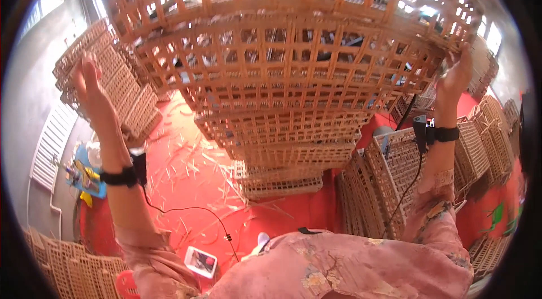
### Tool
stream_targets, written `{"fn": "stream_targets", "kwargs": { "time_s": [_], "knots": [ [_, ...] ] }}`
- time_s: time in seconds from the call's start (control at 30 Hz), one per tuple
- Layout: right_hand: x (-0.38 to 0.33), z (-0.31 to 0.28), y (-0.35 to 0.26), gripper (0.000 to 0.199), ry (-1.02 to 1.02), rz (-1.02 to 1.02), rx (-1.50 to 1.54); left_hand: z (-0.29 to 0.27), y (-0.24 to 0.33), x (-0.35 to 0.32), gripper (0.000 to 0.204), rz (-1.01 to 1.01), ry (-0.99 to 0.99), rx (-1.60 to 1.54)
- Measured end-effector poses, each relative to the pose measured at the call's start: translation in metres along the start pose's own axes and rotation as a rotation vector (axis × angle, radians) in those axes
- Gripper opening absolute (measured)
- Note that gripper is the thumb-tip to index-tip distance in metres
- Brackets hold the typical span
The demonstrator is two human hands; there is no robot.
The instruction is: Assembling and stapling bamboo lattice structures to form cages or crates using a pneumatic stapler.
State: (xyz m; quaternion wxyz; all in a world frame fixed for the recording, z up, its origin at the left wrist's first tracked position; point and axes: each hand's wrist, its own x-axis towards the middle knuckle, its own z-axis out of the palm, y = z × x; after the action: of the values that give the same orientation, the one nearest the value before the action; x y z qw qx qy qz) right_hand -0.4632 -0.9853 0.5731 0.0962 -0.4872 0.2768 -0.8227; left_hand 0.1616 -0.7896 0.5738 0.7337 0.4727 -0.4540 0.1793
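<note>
A tall stack of woven bamboo baskets (282, 101) with open lattice sides rises in front of me, its upper baskets large and close. My left hand (93, 87) is raised beside the stack's left side, fingers stretched up and apart, holding nothing. On the right, my right hand (454, 76) is up against the end of an upper basket (293, 45), its fingers extended along the edge. Whether it presses or only touches there is hard to see. Each wrist wears a black band with a small device and cable.
More basket stacks stand at the left (121, 79), right (384, 169) and lower left (73, 265). Bamboo strips (186, 169) litter the red floor (248, 223). A white-framed screen device (200, 261) lies near my body. A white radiator (52, 143) is on the left wall.
</note>
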Motion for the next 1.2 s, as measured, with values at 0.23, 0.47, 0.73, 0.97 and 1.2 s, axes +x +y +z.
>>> {"fn": "stream_targets", "kwargs": {
  "time_s": [0.23,0.47,0.73,0.97,1.2],
  "knots": [
    [-0.084,0.07,-0.089,0.047,0.002,-0.843,-0.168,-0.264,-0.052,-0.386,0.056,-0.833,-0.107,0.523],
    [-0.133,0.121,-0.063,0.055,-0.388,-1.253,-0.806,-0.425,0.092,-0.638,0.035,-1.816,-0.082,0.789],
    [-0.211,0.139,-0.092,0.047,-0.732,-1.115,-0.597,-0.484,0.069,-0.693,0.031,-1.816,-0.02,0.503],
    [-0.287,0.146,-0.075,0.046,-0.809,-0.844,-0.582,-0.532,0.068,-0.694,0.029,-1.747,0.139,0.334],
    [-0.292,0.197,0.013,0.041,-1.208,0.546,-0.293,-0.627,0.142,-0.749,0.028,-1.921,0.256,0.538]
  ]
}}
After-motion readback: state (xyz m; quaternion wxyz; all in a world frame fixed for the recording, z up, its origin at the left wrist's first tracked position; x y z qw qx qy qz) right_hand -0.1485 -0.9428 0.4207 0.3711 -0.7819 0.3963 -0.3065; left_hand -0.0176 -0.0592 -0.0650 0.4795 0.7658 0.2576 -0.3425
